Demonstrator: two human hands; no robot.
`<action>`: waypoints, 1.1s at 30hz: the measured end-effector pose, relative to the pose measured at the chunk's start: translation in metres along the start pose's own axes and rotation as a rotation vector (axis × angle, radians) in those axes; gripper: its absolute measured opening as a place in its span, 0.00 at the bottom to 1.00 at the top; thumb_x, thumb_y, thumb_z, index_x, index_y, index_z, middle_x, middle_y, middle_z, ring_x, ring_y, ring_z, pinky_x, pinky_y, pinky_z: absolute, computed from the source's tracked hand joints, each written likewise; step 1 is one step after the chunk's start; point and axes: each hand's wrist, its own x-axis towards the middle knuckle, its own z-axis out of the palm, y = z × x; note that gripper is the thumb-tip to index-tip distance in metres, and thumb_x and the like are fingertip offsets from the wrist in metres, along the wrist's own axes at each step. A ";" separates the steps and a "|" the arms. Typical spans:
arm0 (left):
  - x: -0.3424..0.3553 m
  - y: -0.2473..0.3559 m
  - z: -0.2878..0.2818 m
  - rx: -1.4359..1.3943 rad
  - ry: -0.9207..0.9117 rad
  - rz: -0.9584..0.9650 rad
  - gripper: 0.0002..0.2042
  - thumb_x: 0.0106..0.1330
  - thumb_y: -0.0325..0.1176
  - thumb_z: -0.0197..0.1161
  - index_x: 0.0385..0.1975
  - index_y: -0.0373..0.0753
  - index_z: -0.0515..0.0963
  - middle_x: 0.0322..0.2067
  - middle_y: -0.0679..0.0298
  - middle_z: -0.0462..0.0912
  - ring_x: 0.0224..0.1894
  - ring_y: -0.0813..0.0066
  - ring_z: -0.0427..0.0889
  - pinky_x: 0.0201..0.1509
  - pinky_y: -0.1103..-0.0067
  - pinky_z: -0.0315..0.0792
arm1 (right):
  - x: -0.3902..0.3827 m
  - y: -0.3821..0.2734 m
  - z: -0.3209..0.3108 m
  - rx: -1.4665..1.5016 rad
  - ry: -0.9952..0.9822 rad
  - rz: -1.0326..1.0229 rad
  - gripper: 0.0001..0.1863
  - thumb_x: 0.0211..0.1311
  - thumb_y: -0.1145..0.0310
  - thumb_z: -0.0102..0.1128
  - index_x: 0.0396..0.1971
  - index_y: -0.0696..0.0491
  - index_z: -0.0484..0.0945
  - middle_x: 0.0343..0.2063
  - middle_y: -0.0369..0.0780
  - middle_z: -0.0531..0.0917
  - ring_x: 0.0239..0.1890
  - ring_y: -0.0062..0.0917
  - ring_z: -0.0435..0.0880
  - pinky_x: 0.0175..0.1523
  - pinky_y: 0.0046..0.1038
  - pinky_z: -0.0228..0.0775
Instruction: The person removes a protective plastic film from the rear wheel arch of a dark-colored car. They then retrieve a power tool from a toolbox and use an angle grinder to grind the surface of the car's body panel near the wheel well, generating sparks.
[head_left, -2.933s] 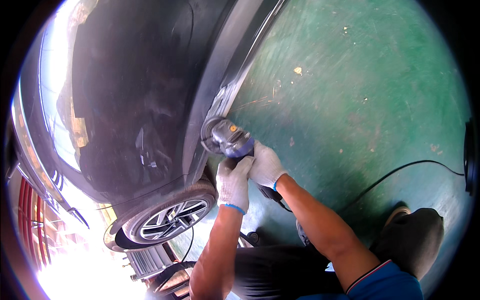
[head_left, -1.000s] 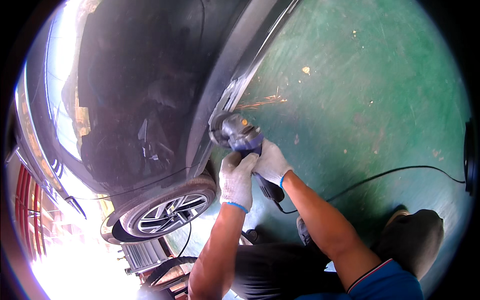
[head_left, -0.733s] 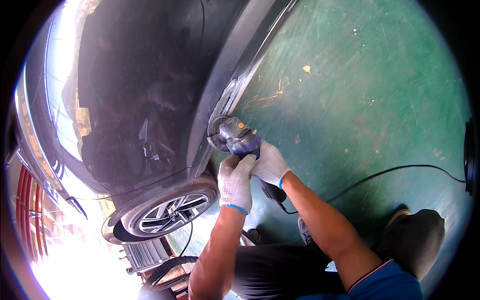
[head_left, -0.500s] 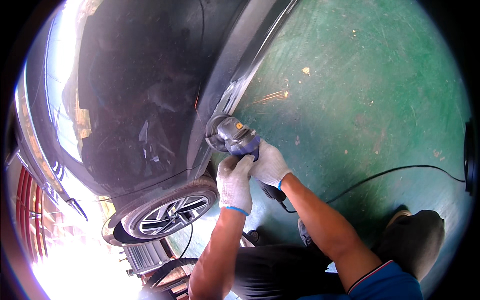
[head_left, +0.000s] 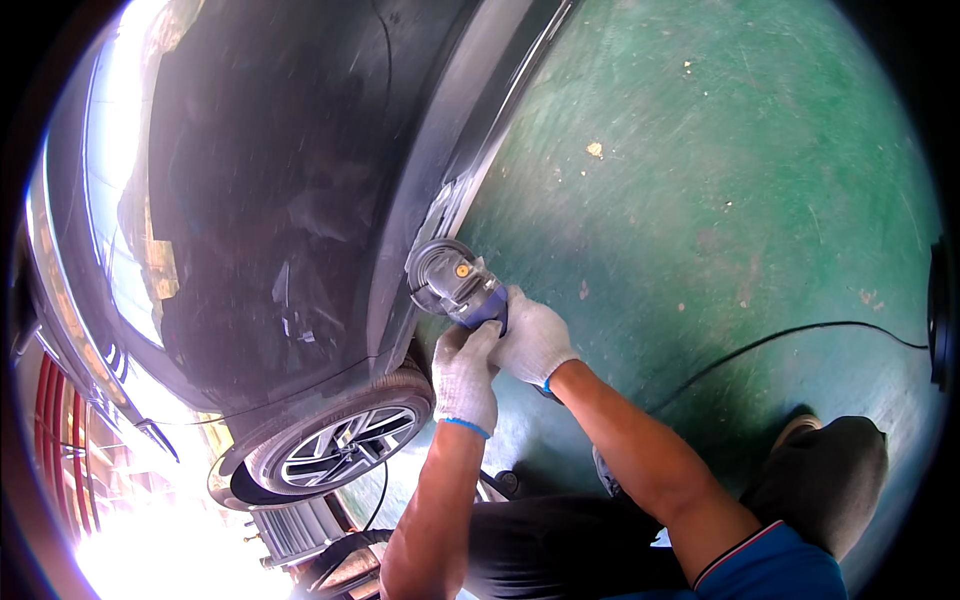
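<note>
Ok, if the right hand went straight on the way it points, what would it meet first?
The right hand would likely meet the angle grinder it holds, then perhaps the dark car; depth is unclear.

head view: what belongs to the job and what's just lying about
Job:
- angle grinder
- left hand, right hand, holding it
- dark car beside it
- black cable, probably the grinder's

Seemingly lying about:
- small yellowish scrap
- grey ribbed object near the wheel
</note>
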 end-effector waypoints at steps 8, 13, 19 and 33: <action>0.008 -0.001 0.007 0.017 -0.056 -0.008 0.24 0.63 0.32 0.68 0.58 0.33 0.73 0.50 0.60 0.81 0.52 0.68 0.79 0.56 0.65 0.75 | 0.001 -0.003 -0.007 -0.081 0.009 -0.028 0.25 0.51 0.62 0.64 0.49 0.57 0.73 0.36 0.55 0.86 0.41 0.51 0.86 0.47 0.47 0.77; 0.011 0.000 0.013 0.160 -0.036 0.007 0.20 0.63 0.33 0.68 0.54 0.36 0.77 0.48 0.63 0.83 0.49 0.71 0.80 0.53 0.72 0.74 | 0.009 0.014 0.000 0.056 0.062 -0.027 0.24 0.52 0.62 0.64 0.48 0.58 0.73 0.36 0.55 0.86 0.42 0.52 0.85 0.49 0.46 0.77; 0.012 0.009 0.033 0.197 -0.157 0.222 0.16 0.66 0.34 0.66 0.51 0.35 0.79 0.39 0.69 0.80 0.39 0.81 0.75 0.43 0.79 0.69 | 0.028 0.031 -0.002 0.230 0.218 -0.124 0.24 0.52 0.64 0.64 0.48 0.59 0.74 0.37 0.57 0.85 0.43 0.53 0.85 0.50 0.46 0.77; 0.010 0.020 0.048 0.242 -0.221 0.317 0.10 0.67 0.30 0.63 0.45 0.33 0.79 0.35 0.71 0.77 0.34 0.86 0.68 0.38 0.83 0.63 | 0.032 0.029 -0.024 0.367 0.166 -0.089 0.23 0.51 0.66 0.66 0.48 0.59 0.76 0.40 0.58 0.84 0.46 0.53 0.83 0.51 0.42 0.77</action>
